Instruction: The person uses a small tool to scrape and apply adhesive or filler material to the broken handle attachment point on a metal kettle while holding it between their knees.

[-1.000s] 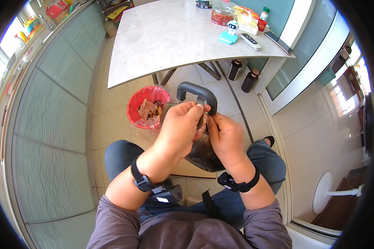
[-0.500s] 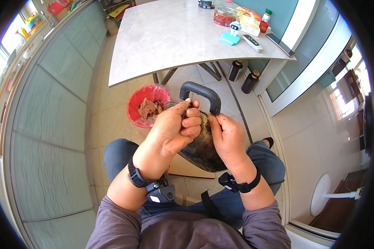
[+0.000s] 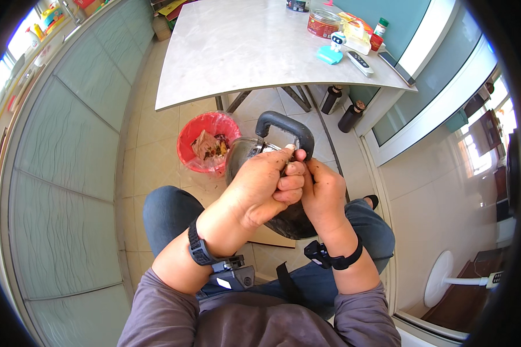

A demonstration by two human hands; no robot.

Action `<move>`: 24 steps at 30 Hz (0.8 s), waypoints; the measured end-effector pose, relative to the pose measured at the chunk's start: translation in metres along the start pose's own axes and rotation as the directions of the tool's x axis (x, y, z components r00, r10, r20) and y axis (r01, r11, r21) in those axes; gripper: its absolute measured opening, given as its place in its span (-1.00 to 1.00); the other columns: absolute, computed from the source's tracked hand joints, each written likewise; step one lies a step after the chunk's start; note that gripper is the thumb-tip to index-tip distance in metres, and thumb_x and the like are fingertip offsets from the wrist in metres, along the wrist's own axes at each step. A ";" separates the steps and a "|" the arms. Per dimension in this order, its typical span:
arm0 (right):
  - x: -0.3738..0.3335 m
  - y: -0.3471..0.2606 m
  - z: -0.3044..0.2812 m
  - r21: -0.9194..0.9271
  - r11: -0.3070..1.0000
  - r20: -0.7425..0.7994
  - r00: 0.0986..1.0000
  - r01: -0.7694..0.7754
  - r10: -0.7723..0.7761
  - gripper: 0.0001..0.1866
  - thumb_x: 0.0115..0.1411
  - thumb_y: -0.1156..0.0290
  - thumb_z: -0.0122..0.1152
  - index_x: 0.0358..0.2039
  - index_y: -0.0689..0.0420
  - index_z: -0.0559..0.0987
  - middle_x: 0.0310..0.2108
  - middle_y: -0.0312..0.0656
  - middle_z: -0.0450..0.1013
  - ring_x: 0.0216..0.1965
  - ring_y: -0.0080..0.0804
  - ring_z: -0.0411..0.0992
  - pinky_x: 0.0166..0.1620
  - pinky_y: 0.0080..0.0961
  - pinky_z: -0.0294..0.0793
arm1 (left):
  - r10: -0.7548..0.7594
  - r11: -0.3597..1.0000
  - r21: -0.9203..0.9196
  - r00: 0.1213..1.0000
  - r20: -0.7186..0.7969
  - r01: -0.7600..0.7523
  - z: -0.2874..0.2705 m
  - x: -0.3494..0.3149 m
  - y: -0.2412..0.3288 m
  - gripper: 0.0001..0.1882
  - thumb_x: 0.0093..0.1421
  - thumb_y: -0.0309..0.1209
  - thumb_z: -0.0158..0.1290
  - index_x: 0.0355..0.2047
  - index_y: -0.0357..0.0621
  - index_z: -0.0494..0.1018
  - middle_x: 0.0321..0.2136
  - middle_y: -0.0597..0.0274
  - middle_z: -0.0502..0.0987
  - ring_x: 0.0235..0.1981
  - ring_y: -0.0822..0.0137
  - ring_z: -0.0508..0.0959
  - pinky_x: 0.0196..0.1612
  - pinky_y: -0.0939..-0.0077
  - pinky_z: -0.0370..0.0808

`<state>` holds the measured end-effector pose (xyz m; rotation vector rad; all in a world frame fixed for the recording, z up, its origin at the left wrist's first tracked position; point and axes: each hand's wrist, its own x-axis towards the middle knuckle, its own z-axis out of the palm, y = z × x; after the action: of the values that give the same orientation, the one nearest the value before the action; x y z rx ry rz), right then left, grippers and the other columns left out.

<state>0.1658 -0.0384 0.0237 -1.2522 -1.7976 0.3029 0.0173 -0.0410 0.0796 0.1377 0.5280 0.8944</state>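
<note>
Middle of the dark handled object (image 3: 292, 224) out of sight behind the left hand (image 3: 267, 180).

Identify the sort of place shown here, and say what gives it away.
Probably a home kitchen: a faucet stands at the upper left, pale green cabinet doors line that side, and a table holds a red-labelled jar.

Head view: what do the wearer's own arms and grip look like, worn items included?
Both sleeves are plain greyish-purple and roughly elbow-length. The left wrist strap is black, with a dark grey box bearing a white patch; the right wrist strap, also black, carries a small black box. Left grip and right grip are gloveless.
</note>
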 end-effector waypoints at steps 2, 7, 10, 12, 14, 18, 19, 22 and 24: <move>0.000 0.003 -0.002 -0.007 0.999 0.026 0.999 -0.033 0.034 -0.78 0.26 0.38 0.22 -0.51 0.18 0.49 -0.56 0.01 0.43 -0.51 0.09 0.43 -0.48 -0.18 0.35 | 0.018 0.998 0.061 1.000 -0.015 -0.017 -0.001 -0.001 0.001 -0.77 0.50 -0.29 -0.21 -0.21 -0.17 0.33 -0.56 0.46 0.24 -0.67 0.62 0.13 -0.64 0.71 0.07; 0.009 0.010 -0.006 0.028 0.996 0.051 0.996 -0.079 0.077 -0.76 0.29 0.34 0.20 -0.50 0.17 0.50 -0.58 0.04 0.43 -0.52 0.11 0.43 -0.48 -0.15 0.34 | 0.175 0.863 0.482 0.985 -0.001 -0.153 -0.010 0.000 0.005 -0.73 0.49 -0.29 -0.16 -0.22 -0.24 0.40 -0.58 0.41 0.31 -0.67 0.60 0.19 -0.63 0.68 0.10; 0.018 0.022 -0.008 0.027 0.995 0.041 0.995 -0.096 0.095 -0.71 0.31 0.28 0.17 -0.50 0.16 0.51 -0.59 0.05 0.43 -0.52 0.14 0.42 -0.47 -0.11 0.35 | 0.600 -0.085 0.954 0.750 0.280 -0.288 -0.027 0.012 0.007 -0.79 0.37 -0.37 0.00 -0.30 -0.28 0.50 -0.55 0.13 0.51 -0.56 0.24 0.47 -0.50 0.43 0.35; 0.026 0.033 -0.008 0.011 0.997 0.052 0.996 -0.076 0.076 -0.67 0.34 0.20 0.12 -0.50 0.15 0.52 -0.58 0.06 0.44 -0.50 0.16 0.43 -0.45 -0.06 0.37 | 0.588 -0.596 0.779 0.553 0.589 -0.196 -0.031 0.014 0.016 -0.88 0.29 -0.39 0.05 -0.32 -0.18 0.50 -0.45 -0.11 0.55 -0.39 -0.14 0.56 -0.38 0.12 0.49; 0.036 0.043 -0.009 -0.002 0.996 0.072 0.994 -0.086 0.086 -0.62 0.35 0.14 0.07 -0.49 0.14 0.55 -0.57 0.06 0.46 -0.47 0.17 0.45 -0.40 -0.03 0.40 | 0.507 -0.783 0.622 0.575 0.643 -0.006 -0.027 0.015 0.027 -0.88 0.28 -0.35 0.05 -0.36 -0.11 0.45 -0.46 0.04 0.53 -0.42 -0.08 0.57 -0.40 0.09 0.49; 0.049 0.059 -0.006 0.025 0.992 0.060 0.991 -0.121 0.120 -0.65 0.34 0.15 0.06 -0.45 0.13 0.59 -0.53 0.02 0.50 -0.40 0.10 0.49 -0.33 -0.05 0.45 | 0.248 -0.968 0.167 0.629 0.736 0.187 -0.018 0.026 0.047 -0.94 0.22 -0.42 0.04 -0.38 -0.02 0.38 -0.51 0.26 0.41 -0.50 0.18 0.56 -0.50 0.26 0.49; 0.051 0.061 -0.004 0.016 0.995 0.062 0.993 -0.100 0.099 -0.66 0.33 0.16 0.06 -0.44 0.12 0.61 -0.52 0.00 0.51 -0.39 0.07 0.50 -0.32 -0.07 0.47 | 0.173 -0.976 0.036 0.662 0.730 0.215 -0.012 0.027 0.051 -0.94 0.21 -0.42 0.14 -0.31 -0.05 0.49 -0.52 0.26 0.43 -0.49 0.22 0.55 -0.46 0.36 0.49; 0.055 0.067 0.001 0.019 0.997 0.039 0.996 -0.079 0.078 -0.68 0.32 0.17 0.07 -0.41 0.10 0.65 -0.48 -0.04 0.54 -0.36 0.03 0.53 -0.29 -0.09 0.50 | -0.095 -0.964 -0.235 0.662 0.744 0.125 0.002 0.036 0.060 -0.88 0.10 -0.45 0.18 -0.34 -0.04 0.48 -0.51 0.31 0.39 -0.47 0.32 0.53 -0.47 0.41 0.47; 0.061 0.066 0.003 -0.011 0.997 0.047 0.996 -0.073 0.073 -0.70 0.30 0.17 0.10 -0.39 0.08 0.68 -0.47 -0.08 0.56 -0.35 -0.01 0.55 -0.27 -0.11 0.52 | -0.172 -0.951 -0.301 0.681 0.712 0.075 0.007 0.043 0.073 -0.88 0.09 -0.45 0.17 -0.34 -0.04 0.48 -0.51 0.32 0.38 -0.46 0.33 0.53 -0.46 0.42 0.47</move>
<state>0.1991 0.0439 0.0123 -1.3290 -1.7975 0.3687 -0.0089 0.0382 0.0937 -2.2824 -0.7683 -0.1268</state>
